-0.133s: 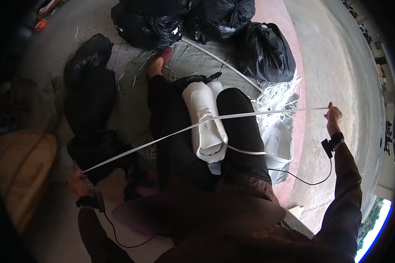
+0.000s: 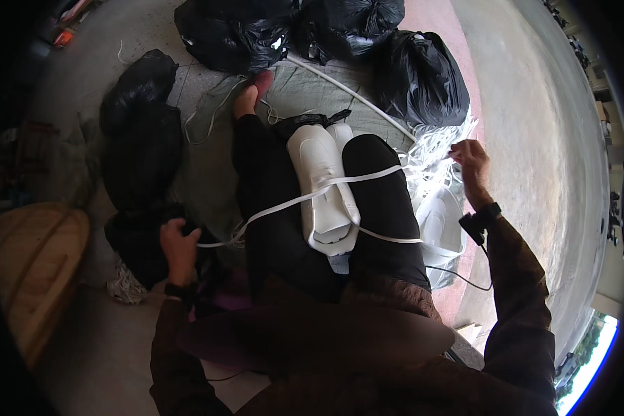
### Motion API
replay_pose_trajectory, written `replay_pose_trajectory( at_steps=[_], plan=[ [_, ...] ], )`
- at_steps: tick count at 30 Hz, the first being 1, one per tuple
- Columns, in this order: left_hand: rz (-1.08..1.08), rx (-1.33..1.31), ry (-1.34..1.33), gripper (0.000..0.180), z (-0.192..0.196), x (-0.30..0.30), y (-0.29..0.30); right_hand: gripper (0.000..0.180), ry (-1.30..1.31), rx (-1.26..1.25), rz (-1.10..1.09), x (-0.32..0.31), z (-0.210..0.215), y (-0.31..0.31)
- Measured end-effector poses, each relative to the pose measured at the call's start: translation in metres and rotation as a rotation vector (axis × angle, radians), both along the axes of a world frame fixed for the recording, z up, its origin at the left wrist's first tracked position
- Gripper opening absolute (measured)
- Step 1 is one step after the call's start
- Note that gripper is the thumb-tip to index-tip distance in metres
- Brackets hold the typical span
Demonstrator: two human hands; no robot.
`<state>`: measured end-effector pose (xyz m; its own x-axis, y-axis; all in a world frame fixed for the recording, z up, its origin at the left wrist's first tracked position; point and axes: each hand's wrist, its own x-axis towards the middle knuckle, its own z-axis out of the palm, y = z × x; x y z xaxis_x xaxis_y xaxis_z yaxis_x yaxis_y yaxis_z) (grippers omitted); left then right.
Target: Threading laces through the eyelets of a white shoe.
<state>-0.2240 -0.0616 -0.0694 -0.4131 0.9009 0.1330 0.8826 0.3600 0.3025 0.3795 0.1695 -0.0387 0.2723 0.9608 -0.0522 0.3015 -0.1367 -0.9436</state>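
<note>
A white shoe rests between my thighs, toe away from me, with part of a second white shoe beside its toe. A flat white shoelace crosses the shoe's lacing area and hangs slack over both thighs. Its left length runs to my left hand, whose closed fingers hold it beside my left thigh. On the other side, my right hand pinches the lace in front of a pile of white laces. Another white strand lies from the shoe's heel across my right thigh.
Several black plastic bags stand ahead and to the left. A clear plastic bag with white contents lies by my right knee. A white pole crosses the green sheet. At left is a wooden board.
Both hands have come inward from wide apart, the left also moving forward a little. The lace, stretched taut before, now sags over my thighs.
</note>
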Motion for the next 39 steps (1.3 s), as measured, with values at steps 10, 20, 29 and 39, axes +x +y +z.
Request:
replay_pose_trajectory(
  at_steps=[10,20,29,39],
  plan=[
    [-0.394,0.105,-0.689,0.018,0.053,0.218,0.107,0.008,-0.136,0.114,0.677,-0.202,0.028,-0.042],
    [-0.357,0.060,-0.767,0.025,0.056,0.214,0.101,0.018,-0.314,0.005,1.036,-0.210,0.029,-0.022],
    [-0.247,0.136,-0.795,0.015,0.058,0.220,0.101,0.024,-0.838,0.401,1.059,-0.220,0.019,-0.022],
    [-0.302,0.170,-0.695,0.014,0.064,0.194,0.095,0.035,-0.714,0.014,0.966,-0.191,0.055,-0.079]
  ],
)
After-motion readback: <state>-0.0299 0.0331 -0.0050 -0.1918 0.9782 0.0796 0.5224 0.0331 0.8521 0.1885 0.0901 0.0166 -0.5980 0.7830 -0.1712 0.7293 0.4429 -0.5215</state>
